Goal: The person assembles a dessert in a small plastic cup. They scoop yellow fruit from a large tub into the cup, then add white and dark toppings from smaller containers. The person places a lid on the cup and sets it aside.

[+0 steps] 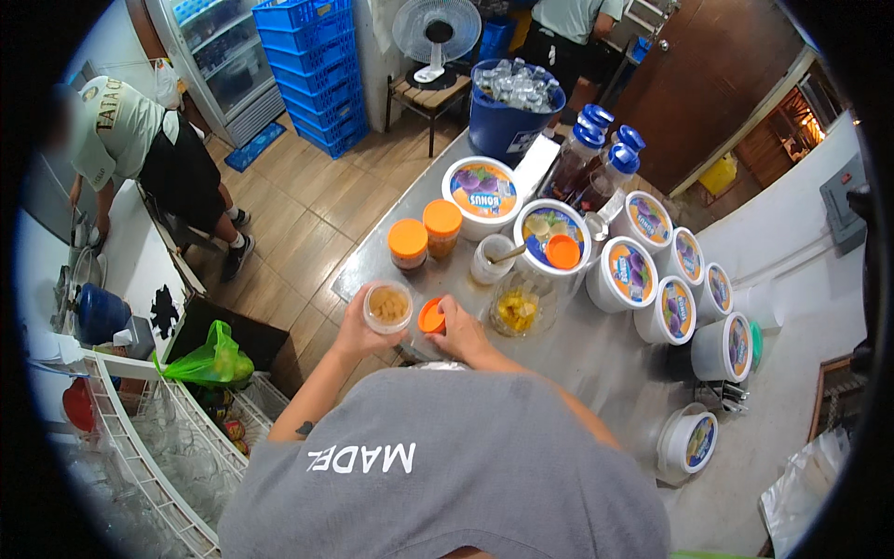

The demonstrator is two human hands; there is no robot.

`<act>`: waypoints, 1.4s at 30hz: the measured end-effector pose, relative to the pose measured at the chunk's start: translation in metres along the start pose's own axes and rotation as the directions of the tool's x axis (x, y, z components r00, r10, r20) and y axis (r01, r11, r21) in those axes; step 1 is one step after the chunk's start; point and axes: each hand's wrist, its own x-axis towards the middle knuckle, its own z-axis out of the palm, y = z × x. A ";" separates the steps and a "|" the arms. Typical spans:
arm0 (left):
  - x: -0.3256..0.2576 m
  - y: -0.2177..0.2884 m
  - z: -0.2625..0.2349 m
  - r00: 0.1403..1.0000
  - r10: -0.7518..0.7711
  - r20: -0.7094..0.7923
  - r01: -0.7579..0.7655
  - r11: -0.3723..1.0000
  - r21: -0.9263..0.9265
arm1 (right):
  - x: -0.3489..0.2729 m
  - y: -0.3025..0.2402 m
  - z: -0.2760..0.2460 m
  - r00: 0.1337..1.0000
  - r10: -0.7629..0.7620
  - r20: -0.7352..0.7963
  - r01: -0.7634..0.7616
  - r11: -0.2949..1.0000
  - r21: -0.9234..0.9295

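My left hand (pixel 357 326) holds an open clear jar (pixel 387 306) of light-brown contents above the near edge of a steel counter (pixel 596 359). My right hand (pixel 461 328) grips that jar's orange lid (pixel 431 317) right beside it. Just right of the hands stands an open clear container (pixel 518 309) with yellow pieces. Behind them are two closed jars with orange lids (pixel 424 233) and a small clear jar with a spoon (pixel 491 258).
Several white tubs with printed lids (pixel 633 273) line the counter's right side, with blue-capped bottles (pixel 587 149) and a blue bucket of ice (pixel 512 102) behind. A person (pixel 154 154) bends over at left. A white wire rack (pixel 140 447) and a green bag (pixel 209 359) sit lower left.
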 end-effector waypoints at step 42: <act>0.059 0.039 0.109 0.950 0.140 0.278 -0.188 0.970 0.153 | -0.058 -0.025 -0.141 0.755 -0.110 -0.646 0.280 0.945 0.167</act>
